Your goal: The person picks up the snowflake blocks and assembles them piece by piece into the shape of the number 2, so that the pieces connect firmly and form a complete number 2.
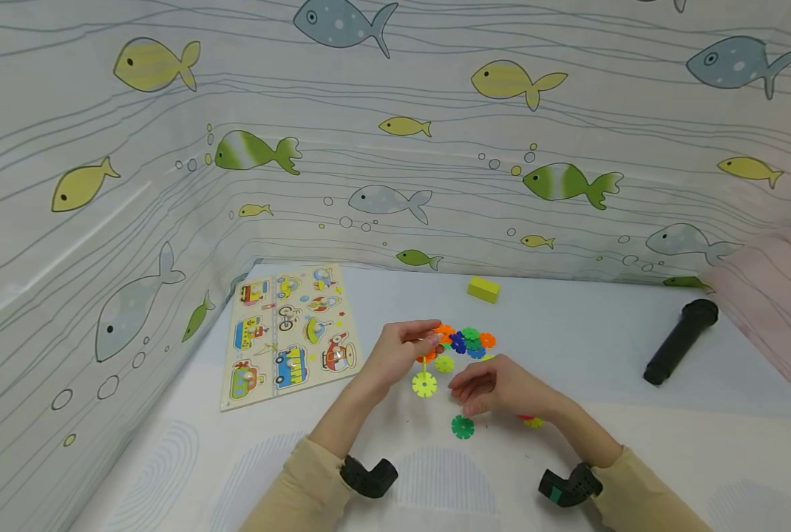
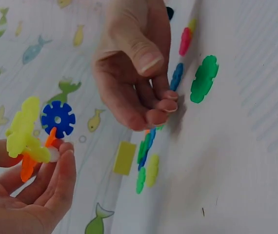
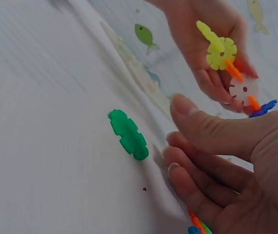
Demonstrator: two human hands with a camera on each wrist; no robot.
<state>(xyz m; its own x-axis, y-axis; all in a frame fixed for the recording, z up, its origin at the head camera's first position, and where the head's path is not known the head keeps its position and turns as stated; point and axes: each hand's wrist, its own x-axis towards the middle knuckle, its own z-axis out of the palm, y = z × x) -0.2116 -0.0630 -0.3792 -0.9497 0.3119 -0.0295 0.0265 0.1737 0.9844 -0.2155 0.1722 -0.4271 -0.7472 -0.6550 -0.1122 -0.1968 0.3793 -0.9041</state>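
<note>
My left hand [image 1: 394, 356] grips a small chain of notched plastic snowflake discs, raised over the table. In the right wrist view the chain has a yellow disc [image 3: 221, 53], orange ones and a white disc [image 3: 240, 91]; its blue disc [image 2: 57, 119] shows whole in the left wrist view. To the right, my right hand [image 1: 505, 388] is held with relaxed, slightly bent fingers and nothing between thumb and fingertips. A loose green disc [image 1: 463, 426] lies on the table just below that hand in the head view.
Several loose discs [image 1: 470, 338] lie beyond the hands, and a yellow one [image 1: 535, 423] sits partly behind the right forearm. A picture puzzle board [image 1: 269, 395] is at left, a yellow block [image 1: 484, 289] at back, a black cylindrical object [image 1: 679, 346] at right. Fish-print cloth [image 1: 462, 170] surrounds the table.
</note>
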